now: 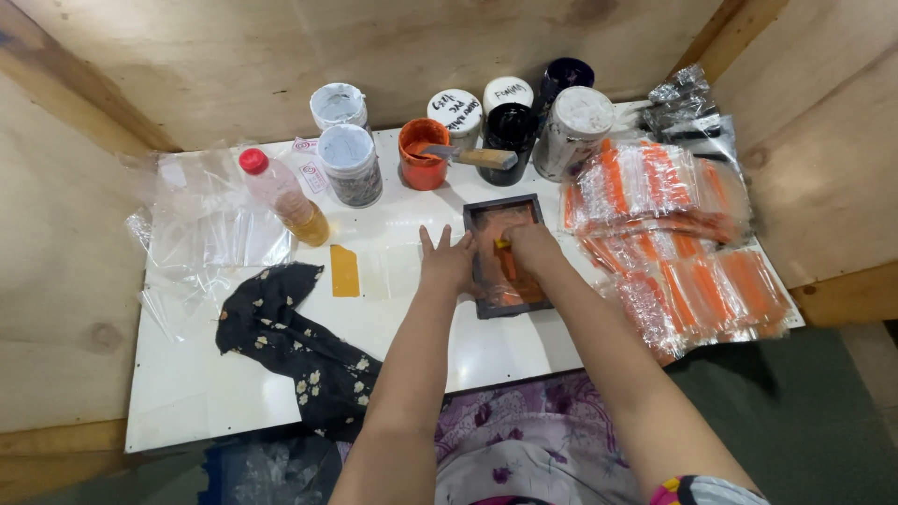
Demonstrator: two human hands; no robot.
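Screen frame [505, 254] at frame centre is steadied by the flat, spread left hand [446, 262] while the right hand [529, 245], closed on a small squeegee [503, 245], is mid-pull, printed orange bags [673, 234] piled right.

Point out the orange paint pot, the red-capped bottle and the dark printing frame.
orange paint pot [423, 168], head view, front wall.
red-capped bottle [290, 201], head view, mid-body.
dark printing frame [502, 203], head view, top edge.

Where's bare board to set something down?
Free: white board left of the black cloth, and near edge below the frame. Crowded: jars at the back, printed bags right, clear bags far left.
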